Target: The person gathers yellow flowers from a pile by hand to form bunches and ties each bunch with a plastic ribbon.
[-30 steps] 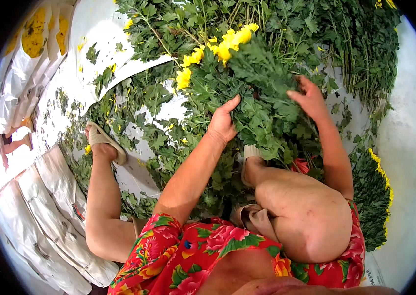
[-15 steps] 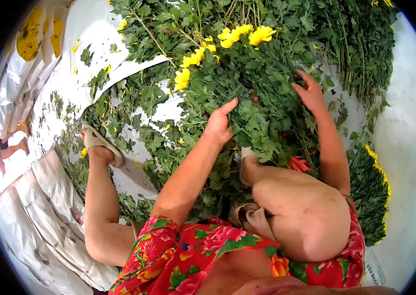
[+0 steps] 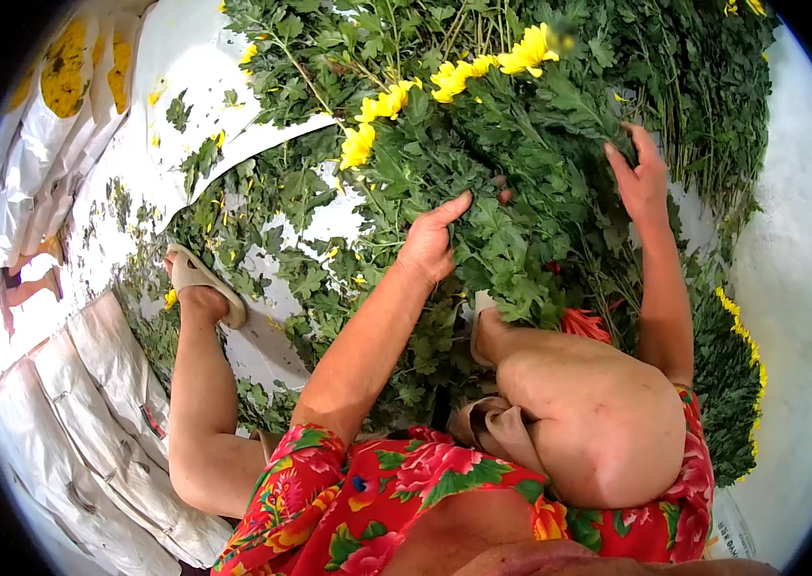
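Note:
My left hand point(image 3: 433, 240) is wrapped round a bunch of leafy stems point(image 3: 512, 226); its thumb lies on top and fingertips show on the bunch's far side. Yellow blooms point(image 3: 454, 79) line the upper edge of the bunch. On the right, my right hand point(image 3: 641, 173) has its thumb and fingers apart at the leaves of a stem point(image 3: 569, 106) at the bunch's upper right. Whether it grips that stem is hard to make out. Red strands point(image 3: 585, 324) show below the bunch, near my knee.
More cut stems point(image 3: 713, 125) are heaped at the upper right. A bundle edged with yellow blooms point(image 3: 728, 384) lies at the right. Loose leaves point(image 3: 300, 269) cover the floor between my feet. White wrapped packs point(image 3: 108, 413) line the left, and part of another person point(image 3: 27, 288) shows there.
My right hand has moved up and to the right. Another yellow-flowered stem has come to lie along the bunch's upper right edge, widening the row of blooms. My left hand keeps its hold.

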Demonstrator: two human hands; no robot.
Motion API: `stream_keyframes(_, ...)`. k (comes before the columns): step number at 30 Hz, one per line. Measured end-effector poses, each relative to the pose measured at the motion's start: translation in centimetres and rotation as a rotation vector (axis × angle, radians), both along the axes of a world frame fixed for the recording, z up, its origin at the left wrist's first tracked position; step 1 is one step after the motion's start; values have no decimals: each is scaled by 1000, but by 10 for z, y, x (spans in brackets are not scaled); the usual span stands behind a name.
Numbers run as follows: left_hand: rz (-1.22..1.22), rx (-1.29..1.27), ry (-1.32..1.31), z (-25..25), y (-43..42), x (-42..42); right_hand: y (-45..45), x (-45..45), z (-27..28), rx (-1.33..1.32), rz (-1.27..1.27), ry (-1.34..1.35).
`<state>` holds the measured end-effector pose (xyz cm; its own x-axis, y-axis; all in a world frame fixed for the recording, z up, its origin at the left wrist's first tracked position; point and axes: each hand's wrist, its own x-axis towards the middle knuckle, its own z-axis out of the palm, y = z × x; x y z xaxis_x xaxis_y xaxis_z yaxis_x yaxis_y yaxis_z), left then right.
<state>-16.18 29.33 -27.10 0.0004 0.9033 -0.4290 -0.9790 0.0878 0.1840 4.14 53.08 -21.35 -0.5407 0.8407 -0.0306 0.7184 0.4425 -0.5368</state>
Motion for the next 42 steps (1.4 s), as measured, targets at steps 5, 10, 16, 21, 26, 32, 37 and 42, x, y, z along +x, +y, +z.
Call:
stream_keyframes(5,23,-8,-53,11,9,10,-81,-45,38,-239,85,164)
stream_keyframes(10,25,-113,-30,6,9,16,-118,-54,3,-56,259,273)
stream_keyframes(16,91,-143,-51,0,-4,15,-151,-64,9,71,384,62)
stream_keyframes(21,138,-265,6,-14,-13,13,-151,-66,6,51,592,-21)
stream_keyframes(26,176,-450,-14,-10,-19,-1,-76,-56,-28,195,226,63)
stream_keyframes(32,238,-398,28,-11,-15,-5,-41,-21,-53,70,93,-125)
stream_keyframes(37,188,-393,17,-15,-11,3,-55,-24,-12,56,21,43)
stream_keyframes(42,205,-336,4,-4,-5,7,-81,-41,10,67,75,80)
